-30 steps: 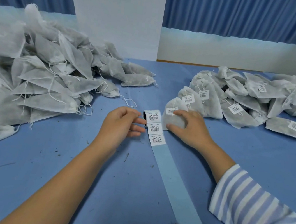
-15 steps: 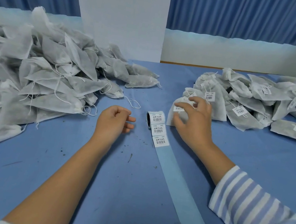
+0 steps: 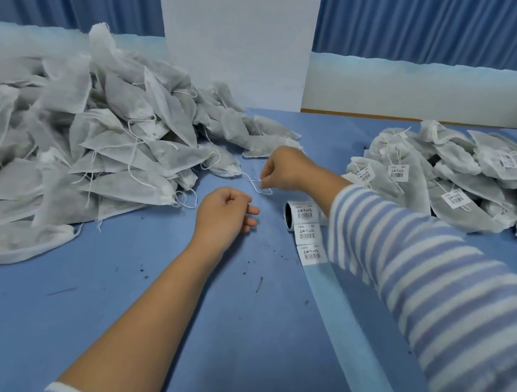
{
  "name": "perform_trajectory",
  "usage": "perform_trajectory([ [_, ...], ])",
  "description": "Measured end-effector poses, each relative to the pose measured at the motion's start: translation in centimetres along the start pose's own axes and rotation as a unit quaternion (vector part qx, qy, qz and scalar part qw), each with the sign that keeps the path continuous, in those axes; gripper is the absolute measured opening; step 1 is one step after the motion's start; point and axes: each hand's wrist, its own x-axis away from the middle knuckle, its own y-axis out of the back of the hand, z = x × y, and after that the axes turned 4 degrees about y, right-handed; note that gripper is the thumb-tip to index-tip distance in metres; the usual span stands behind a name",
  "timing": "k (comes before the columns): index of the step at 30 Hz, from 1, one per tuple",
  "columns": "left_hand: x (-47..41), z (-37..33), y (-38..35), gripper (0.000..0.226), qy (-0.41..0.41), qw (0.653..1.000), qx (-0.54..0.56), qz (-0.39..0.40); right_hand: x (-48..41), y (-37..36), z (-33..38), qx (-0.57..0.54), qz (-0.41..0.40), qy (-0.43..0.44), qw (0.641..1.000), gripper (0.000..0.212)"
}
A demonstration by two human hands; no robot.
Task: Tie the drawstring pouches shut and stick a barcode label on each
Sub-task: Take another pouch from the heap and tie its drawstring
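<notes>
One view: a wide-angle camera worn on the person's head. It faces forward and down across the blue table [image 3: 102,323] from the person's own side. The left forearm enters from the bottom edge, the right forearm from the lower right. The left hand [image 3: 225,214] and right hand [image 3: 283,171] sit near frame centre, close enough that the drawstring [image 3: 262,190] pinched by the right hand resolves as a thin line. The left pouch heap [image 3: 76,145] and right pouch heap [image 3: 466,177] fill the side margins. A blue curtain [image 3: 437,25] closes the far background.

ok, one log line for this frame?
right hand: pinches drawstring beside unlabelled pouch pile | left hand: loosely curled, empty | label roll: on table
</notes>
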Motion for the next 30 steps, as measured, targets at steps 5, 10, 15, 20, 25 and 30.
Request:
perform_trajectory([
  [5, -0.3, -0.3, 0.3, 0.015, -0.002, 1.000, 0.010, -0.002, -1.7, -2.1, 1.1, 0.061, 0.009, -0.023, 0.998, 0.030],
  [10, -0.4, -0.2, 0.3, 0.014, 0.009, 1.000, -0.001, 0.000, -1.7, -2.4, 1.4, 0.082, -0.024, -0.017, 0.996, 0.023],
  [15, -0.4, -0.1, 0.9, 0.006, -0.048, 0.998, -0.041, -0.012, -0.2, -1.5, 1.4, 0.045, -0.033, 0.025, 0.998, 0.017],
  [20, 0.3, -0.4, 1.1, 0.026, -0.157, 0.980, -0.123, 0.021, 3.5, 0.1, 1.7, -0.046, 0.004, 0.113, 0.993, 0.015],
  [25, 1.4, -1.1, 1.5, 0.011, -0.224, 0.929, -0.294, 0.033, 8.4, 1.2, 0.7, -0.145, 0.039, 0.121, 0.981, 0.006],
  [30, 2.6, -2.0, 1.7, 0.007, -0.289, 0.899, -0.300, 0.133, 12.6, 1.7, -1.3, -0.289, 0.070, 0.091, 0.951, 0.009],
])
